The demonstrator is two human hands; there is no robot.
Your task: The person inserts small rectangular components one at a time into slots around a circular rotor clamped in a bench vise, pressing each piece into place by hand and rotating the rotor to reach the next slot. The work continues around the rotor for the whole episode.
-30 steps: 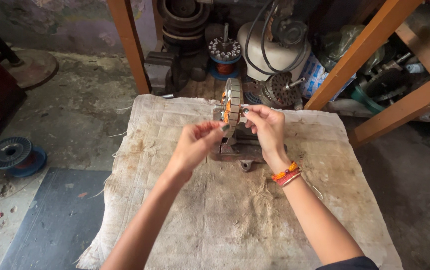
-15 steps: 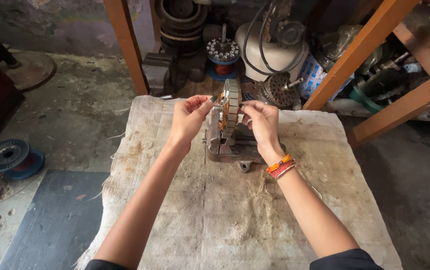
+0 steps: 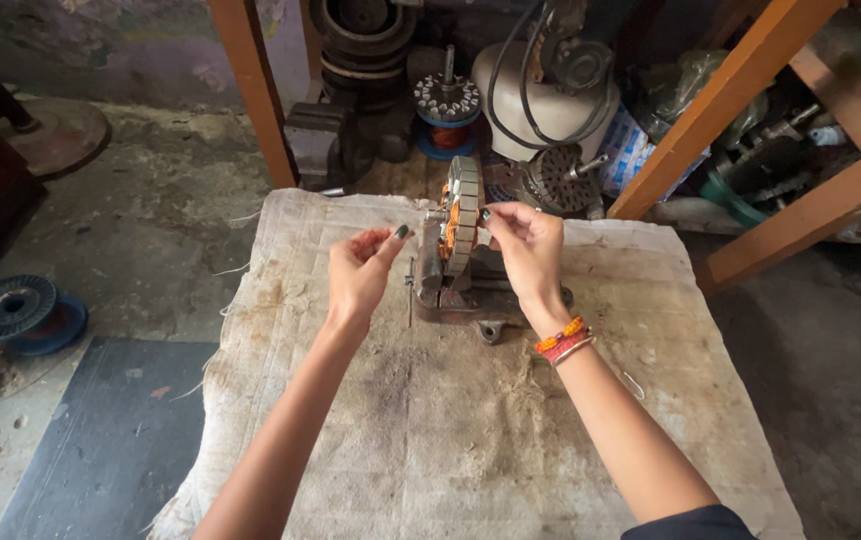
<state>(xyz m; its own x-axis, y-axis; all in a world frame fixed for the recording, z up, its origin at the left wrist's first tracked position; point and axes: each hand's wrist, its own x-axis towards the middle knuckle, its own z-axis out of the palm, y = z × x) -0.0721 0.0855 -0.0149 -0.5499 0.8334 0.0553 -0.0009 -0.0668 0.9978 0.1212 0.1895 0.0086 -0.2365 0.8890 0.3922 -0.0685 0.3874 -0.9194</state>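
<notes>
head view: stator core (image 3: pixel 464 215) stands upright in small bench vise (image 3: pixel 446 285), far middle of sackcloth-covered tabletop (image 3: pixel 451 440). right hand (image 3: pixel 526 245) pinches core's right edge. left hand (image 3: pixel 363 270) just left of it, fingers pinched together, maybe on fine wire; cannot tell. orange winding partly on; seems midway, slots left.

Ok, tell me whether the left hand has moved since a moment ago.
Yes. The left hand has pulled back left, away from the stator clamped in the vise, and no longer touches it.

A motor repair workshop.
Old motors (image 3: pixel 551 95), wire spools (image 3: pixel 23 312) and metal parts crowd the far floor under wooden legs (image 3: pixel 256 90).
</notes>
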